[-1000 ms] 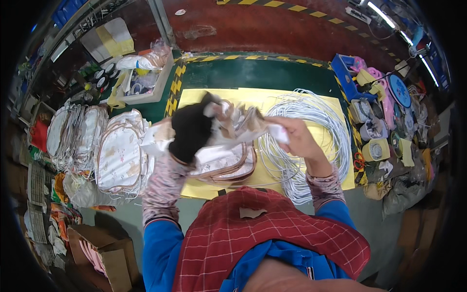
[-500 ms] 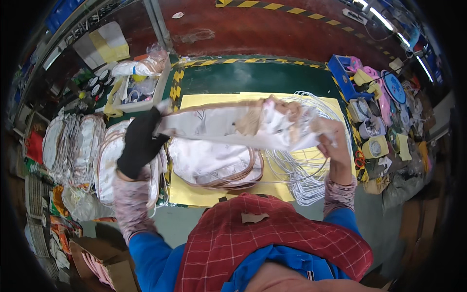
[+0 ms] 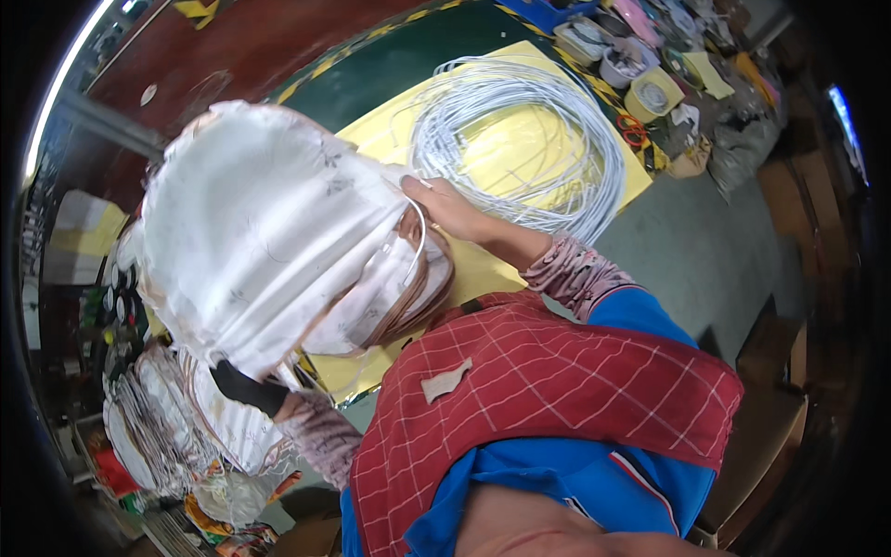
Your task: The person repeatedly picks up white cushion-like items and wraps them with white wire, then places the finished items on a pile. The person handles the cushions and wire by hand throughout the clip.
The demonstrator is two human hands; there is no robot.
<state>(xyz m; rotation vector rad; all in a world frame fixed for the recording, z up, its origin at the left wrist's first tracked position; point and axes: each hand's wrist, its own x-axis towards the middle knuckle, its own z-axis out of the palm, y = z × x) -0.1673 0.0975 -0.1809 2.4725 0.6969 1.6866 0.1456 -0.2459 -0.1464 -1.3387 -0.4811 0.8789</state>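
Between my two hands a rounded white fabric piece (image 3: 269,223) is spread out, printed with small grey motifs and edged in brown binding. My left hand (image 3: 249,385), in a black glove, grips its lower edge; the fingertips are partly hidden by the cloth. Bare, my right hand (image 3: 444,206) pinches the opposite edge, where a thin white cord (image 3: 420,243) hangs down in a curve. Under the raised piece, a stack of similar brown-edged fabric pieces (image 3: 385,302) lies on a yellow sheet (image 3: 617,181). Beside my right hand rests a large coil of white cord (image 3: 594,139).
More brown-edged fabric pieces (image 3: 148,422) are stacked at lower left. Orange-handled scissors (image 3: 632,130) lie at the table's right edge, near small tubs (image 3: 654,96) and a grey plastic bag (image 3: 742,148). Cardboard boxes (image 3: 756,455) stand on the right.
The fabric piece has swung from a narrow, edge-on strip to broad side up, and shifted left. My left hand has come lower and nearer; my right has moved left. The view has turned.
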